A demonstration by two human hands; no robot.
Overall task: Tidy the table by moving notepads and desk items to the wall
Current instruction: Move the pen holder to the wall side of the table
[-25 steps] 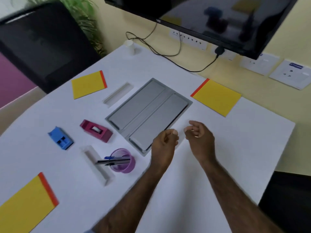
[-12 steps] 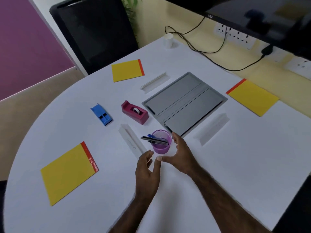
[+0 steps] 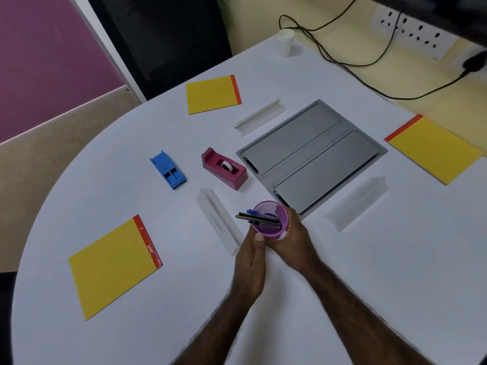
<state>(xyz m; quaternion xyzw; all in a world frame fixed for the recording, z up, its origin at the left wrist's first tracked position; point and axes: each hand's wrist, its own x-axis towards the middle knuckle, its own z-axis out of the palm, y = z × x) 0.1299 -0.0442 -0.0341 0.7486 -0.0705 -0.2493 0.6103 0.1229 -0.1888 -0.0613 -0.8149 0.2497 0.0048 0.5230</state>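
Both hands cup the purple mesh pen holder [image 3: 271, 219]: right hand [image 3: 295, 241] wrapped around its right side, left hand [image 3: 250, 262] fingers nearly straight, thumb on the near wall. Likely light and stiff but tippy, since its pens [image 3: 257, 218] lean out left; best gripped low around the wall.

A matt, smooth white finish is shown by the tabletop [image 3: 342, 272]. The pen cup [image 3: 271, 219] is formed of purple mesh. The central hatch panel [image 3: 311, 154] is finished in smooth grey, apparently metal.

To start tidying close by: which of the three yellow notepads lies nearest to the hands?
The yellow notepad at the front left, with its red strip on the right. The other two lie far off, beyond the grey panel.
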